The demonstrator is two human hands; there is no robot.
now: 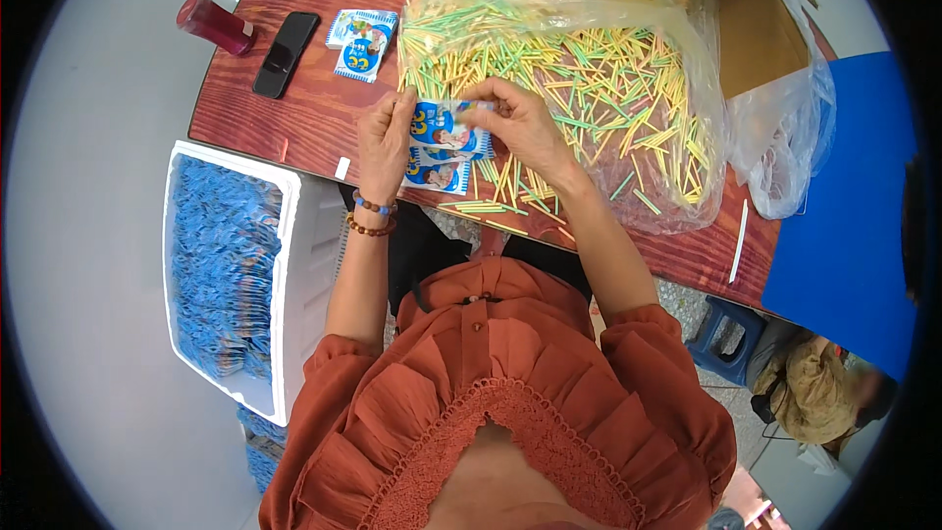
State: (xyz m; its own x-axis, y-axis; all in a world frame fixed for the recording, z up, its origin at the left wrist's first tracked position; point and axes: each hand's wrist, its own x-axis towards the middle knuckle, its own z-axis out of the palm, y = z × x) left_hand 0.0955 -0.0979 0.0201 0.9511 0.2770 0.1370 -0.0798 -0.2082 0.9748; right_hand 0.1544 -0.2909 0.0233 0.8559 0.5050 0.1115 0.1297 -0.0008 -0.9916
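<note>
Left hand [383, 132]: grip closed on the left edge of a blue-and-white printed packet [428, 124], held over the near edge of the red wood-grained table [221, 108]. Right hand [525, 132]: fingers bent over the packet's upper right; cannot tell whether this grip is closed on anything. More packets [437, 177] just below, partly overlapping. Beyond and rightward, a loose heap of thin yellow and green sticks [628, 88] on a clear plastic bag [672, 20], some strays near the table edge. Further left: flat packets [361, 51], black smartphone [287, 56], red bottle [216, 26]. Left of table: white foam box [283, 275], packed with blue packets [224, 255].
</note>
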